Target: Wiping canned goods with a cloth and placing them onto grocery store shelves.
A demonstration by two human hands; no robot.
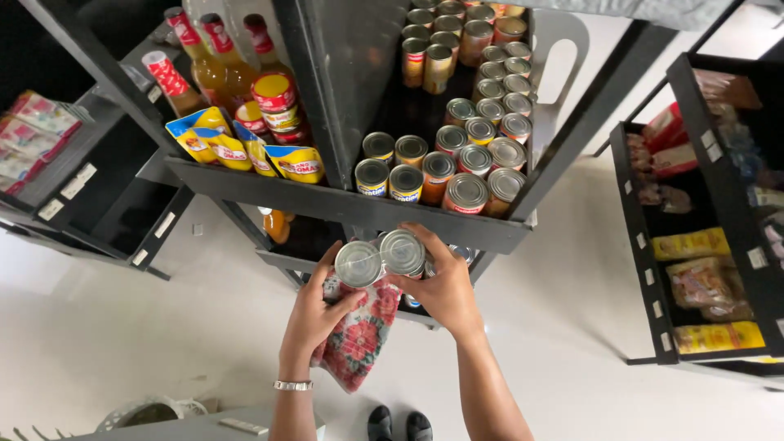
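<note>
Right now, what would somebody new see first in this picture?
First, two silver tins held side by side in the middle: one in the left hand, one in the right hand, over a flowery red cloth. Right above them, a black shelf is packed with rows of cans, with yellow pouches at its left end.

Both forearms reach up and forward from the bottom of the view, converging slightly. The left hand (pixel 314 310) is raised with the palm turned inward, fingers curled upward and the thumb angled across in a closed grip. A metal bracelet circles the left wrist. The right hand (pixel 441 286) sits just beside it, a little higher, its fingers bent and spread over the top in a closed grip, the wrist slightly flexed.
</note>
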